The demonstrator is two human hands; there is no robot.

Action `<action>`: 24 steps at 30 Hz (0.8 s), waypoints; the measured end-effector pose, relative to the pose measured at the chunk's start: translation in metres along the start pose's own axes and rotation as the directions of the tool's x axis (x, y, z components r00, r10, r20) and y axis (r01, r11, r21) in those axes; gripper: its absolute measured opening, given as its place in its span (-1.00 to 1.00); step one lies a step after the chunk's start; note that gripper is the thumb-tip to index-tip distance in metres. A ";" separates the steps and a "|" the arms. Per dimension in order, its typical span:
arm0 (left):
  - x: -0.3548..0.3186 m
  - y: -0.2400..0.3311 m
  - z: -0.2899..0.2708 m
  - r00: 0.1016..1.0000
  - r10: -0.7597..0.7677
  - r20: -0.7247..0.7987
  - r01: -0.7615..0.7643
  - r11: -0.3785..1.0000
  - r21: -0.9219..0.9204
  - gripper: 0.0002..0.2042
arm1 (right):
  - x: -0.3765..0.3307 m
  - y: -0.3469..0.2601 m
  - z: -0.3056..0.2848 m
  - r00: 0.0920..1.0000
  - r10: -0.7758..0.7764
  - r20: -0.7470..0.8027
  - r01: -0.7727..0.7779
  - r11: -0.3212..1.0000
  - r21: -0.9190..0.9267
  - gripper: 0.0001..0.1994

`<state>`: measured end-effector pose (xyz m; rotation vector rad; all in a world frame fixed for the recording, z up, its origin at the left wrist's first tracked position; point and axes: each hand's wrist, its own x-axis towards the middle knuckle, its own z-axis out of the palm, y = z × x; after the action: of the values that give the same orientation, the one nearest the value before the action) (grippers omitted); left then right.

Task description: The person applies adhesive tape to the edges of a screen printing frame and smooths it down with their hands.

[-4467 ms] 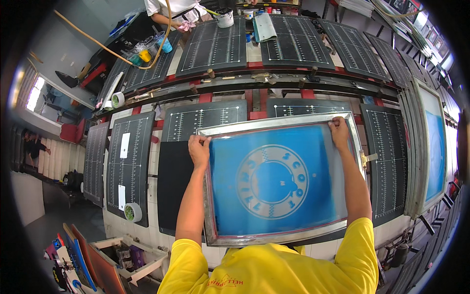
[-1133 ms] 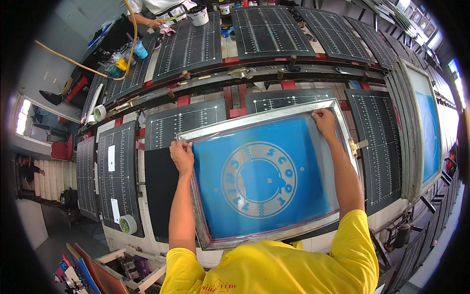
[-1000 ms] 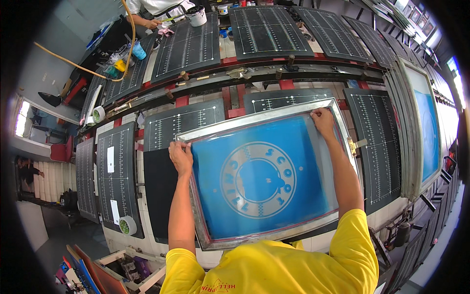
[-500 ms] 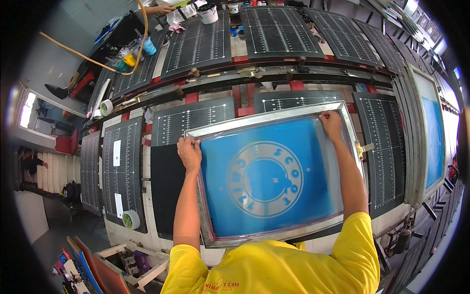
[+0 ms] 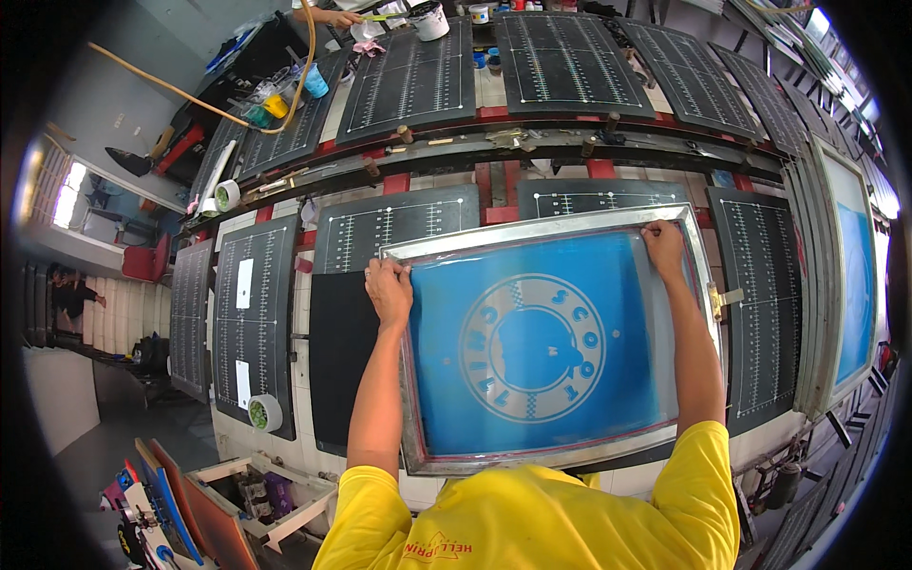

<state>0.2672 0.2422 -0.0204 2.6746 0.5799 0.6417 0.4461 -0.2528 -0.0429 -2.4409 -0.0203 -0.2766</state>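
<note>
- Head view: leaning over a blue-mesh framed screen (image 5: 442, 399) w/ pale ring design, lying slightly askew over dark ruled boards (image 5: 399, 223) in front of person.
- L hand (image 5: 388, 290) pinching screen's far L corner, thumb on inner side.
- R hand (image 5: 665, 249) at far R corner, fingers bent on metal rim; can't tell if pinching.
- Brass-col. fitting (image 5: 715, 300) on screen's R edge.
- Plain black panel (image 5: 337, 356) L of screen, partly behind L forearm.
- Further L: ruled board w/ 2 white strips (image 5: 244, 283) + white roll (image 5: 266, 412), green inside.
- Top: co-worker's hand (image 5: 342, 18) nr white bucket (image 5: 430, 25).
</note>
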 end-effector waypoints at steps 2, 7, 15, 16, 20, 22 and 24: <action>0.000 0.001 0.000 1.000 0.004 0.007 -0.005 1.000 0.014 -0.83 | 0.001 0.002 0.001 0.999 -0.045 -0.014 0.045 0.999 -0.010 -0.83; 0.000 0.002 -0.001 1.000 -0.004 0.024 0.003 0.999 0.039 -0.84 | 0.001 0.002 0.004 1.000 -0.005 0.002 0.005 1.000 -0.012 -0.84; 0.006 0.006 -0.003 0.996 -0.018 0.088 0.010 0.995 0.094 -0.83 | -0.009 -0.003 0.009 0.999 -0.023 -0.048 0.022 0.999 -0.030 -0.84; 0.009 0.006 -0.004 0.995 -0.016 0.102 0.004 0.994 0.114 -0.82 | -0.011 -0.003 0.012 0.997 -0.035 -0.074 0.032 0.998 -0.045 -0.84; 0.017 0.001 -0.003 0.981 -0.030 0.192 -0.008 0.981 0.193 -0.80 | -0.014 -0.008 0.016 0.995 -0.053 -0.082 0.047 0.996 -0.077 -0.83; 0.018 0.002 -0.003 0.973 -0.052 0.227 0.008 0.981 0.192 -0.78 | -0.015 -0.009 0.015 0.993 -0.069 -0.094 0.062 0.995 -0.081 -0.84; 0.020 -0.002 -0.002 0.974 -0.051 0.223 0.008 0.982 0.188 -0.77 | -0.012 -0.004 0.018 0.987 -0.120 -0.106 0.112 0.991 -0.076 -0.83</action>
<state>0.2820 0.2528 -0.0127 2.8528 0.6419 0.2788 0.4379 -0.2376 -0.0567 -2.4939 -0.1065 -0.4706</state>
